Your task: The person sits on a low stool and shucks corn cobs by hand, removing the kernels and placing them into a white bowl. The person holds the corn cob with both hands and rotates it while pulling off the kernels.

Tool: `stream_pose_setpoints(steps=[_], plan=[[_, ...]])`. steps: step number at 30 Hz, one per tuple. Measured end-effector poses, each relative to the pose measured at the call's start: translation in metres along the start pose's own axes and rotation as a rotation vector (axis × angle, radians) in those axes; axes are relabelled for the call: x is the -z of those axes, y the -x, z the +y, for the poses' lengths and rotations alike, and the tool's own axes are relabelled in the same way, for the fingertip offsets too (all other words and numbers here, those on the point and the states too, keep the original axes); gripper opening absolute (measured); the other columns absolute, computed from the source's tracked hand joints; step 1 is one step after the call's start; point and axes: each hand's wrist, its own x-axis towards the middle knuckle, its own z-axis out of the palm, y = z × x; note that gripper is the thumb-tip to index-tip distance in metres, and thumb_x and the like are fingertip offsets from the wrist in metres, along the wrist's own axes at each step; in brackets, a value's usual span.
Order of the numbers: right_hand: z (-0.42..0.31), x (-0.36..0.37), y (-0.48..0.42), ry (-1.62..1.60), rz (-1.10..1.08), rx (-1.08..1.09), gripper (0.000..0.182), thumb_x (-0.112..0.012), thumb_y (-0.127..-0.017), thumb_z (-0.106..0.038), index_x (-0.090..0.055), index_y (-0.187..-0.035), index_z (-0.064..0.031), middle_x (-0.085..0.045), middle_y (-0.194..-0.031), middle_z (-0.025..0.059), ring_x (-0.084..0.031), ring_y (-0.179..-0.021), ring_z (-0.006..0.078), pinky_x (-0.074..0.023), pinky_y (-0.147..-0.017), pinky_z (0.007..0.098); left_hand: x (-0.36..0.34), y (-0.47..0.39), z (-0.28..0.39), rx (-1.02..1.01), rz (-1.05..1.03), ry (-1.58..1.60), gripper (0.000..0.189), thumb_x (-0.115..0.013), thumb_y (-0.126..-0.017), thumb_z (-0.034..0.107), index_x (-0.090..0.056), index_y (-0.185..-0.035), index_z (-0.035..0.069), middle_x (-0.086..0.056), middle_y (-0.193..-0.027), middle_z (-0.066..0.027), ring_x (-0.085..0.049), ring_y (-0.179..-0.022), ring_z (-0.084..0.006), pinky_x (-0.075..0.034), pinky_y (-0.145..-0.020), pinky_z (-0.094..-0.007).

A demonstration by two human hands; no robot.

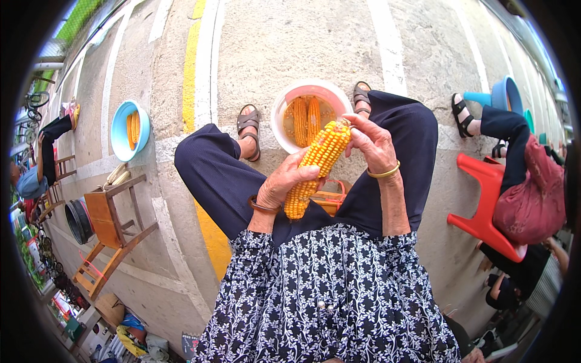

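Note:
A yellow ear of dried corn (323,149) lies slantwise across my left hand (286,177), which is wrapped around its lower half. At the ear's upper end, the thumb and fingers of my right hand (370,140) touch the tip, where a few kernels look gone or damaged. Below my hands, on the ground between my feet, stands a white plastic basin (282,103). Two more corn ears (300,121) lie in it among loose kernels (327,113). Part of the basin's near rim is hidden behind the held ear and my hands.
To the left, a light blue basin (119,145) holds corn ears, near a wooden chair (103,218) with pale cobs on it and a black bucket (78,222). On the right, a person sits by a red plastic stool (481,204) and a blue basin (498,97).

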Motion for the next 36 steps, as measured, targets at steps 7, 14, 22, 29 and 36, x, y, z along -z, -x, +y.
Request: stream_pose_setpoints(steps=[7, 14, 22, 29, 36], plan=[[-0.011, 0.004, 0.002, 0.069, -0.043, 0.041, 0.025, -0.055, -0.084, -0.010, -0.057, -0.106, 0.0023, -0.058, -0.087, 0.0049, -0.053, -0.060, 0.0078, -0.0463, -0.055, 0.0195, -0.001, 0.002, 0.001, 0.036, -0.035, 0.023, 0.059, -0.061, -0.073, 0.032, -0.041, -0.116, -0.003, -0.052, -0.084, -0.0077, -0.052, -0.063, -0.0105, -0.042, -0.055, -0.0191], [-0.018, 0.027, 0.003, 0.140, -0.209, 0.025, 0.021, -0.059, -0.081, -0.007, -0.061, -0.101, 0.0008, -0.056, -0.086, 0.0051, -0.054, -0.065, 0.0075, -0.0468, -0.060, 0.0183, -0.004, 0.006, 0.002, 0.129, -0.092, 0.089, 0.062, -0.062, -0.074, 0.035, -0.040, -0.117, -0.004, -0.054, -0.083, -0.0109, -0.053, -0.058, -0.0121, -0.042, -0.051, -0.0196], [-0.027, 0.031, 0.003, 0.224, -0.343, 0.066, 0.017, -0.057, -0.082, -0.004, -0.062, -0.097, 0.0023, -0.055, -0.085, 0.0055, -0.054, -0.068, 0.0086, -0.0476, -0.060, 0.0190, 0.006, 0.006, -0.005, 0.215, -0.160, 0.119, 0.062, -0.061, -0.075, 0.036, -0.039, -0.116, -0.005, -0.053, -0.078, -0.0131, -0.053, -0.055, -0.0146, -0.043, -0.046, -0.0206], [-0.015, 0.023, -0.001, 0.296, -0.243, 0.136, 0.011, -0.055, -0.082, 0.000, -0.062, -0.091, 0.0025, -0.054, -0.078, 0.0030, -0.052, -0.057, 0.0059, -0.0433, -0.050, 0.0177, 0.007, 0.005, -0.007, 0.204, -0.099, 0.188, 0.057, -0.058, -0.078, 0.038, -0.041, -0.113, -0.003, -0.053, -0.075, -0.0130, -0.052, -0.051, -0.0118, -0.040, -0.039, -0.0187], [-0.005, 0.022, -0.003, 0.322, -0.204, 0.089, 0.012, -0.053, -0.083, 0.000, -0.062, -0.090, 0.0035, -0.054, -0.077, 0.0039, -0.052, -0.055, 0.0064, -0.0440, -0.049, 0.0186, 0.009, 0.003, -0.007, 0.225, -0.056, 0.222, 0.053, -0.057, -0.080, 0.035, -0.040, -0.114, -0.003, -0.054, -0.076, -0.0142, -0.054, -0.053, -0.0132, -0.041, -0.039, -0.0191]])
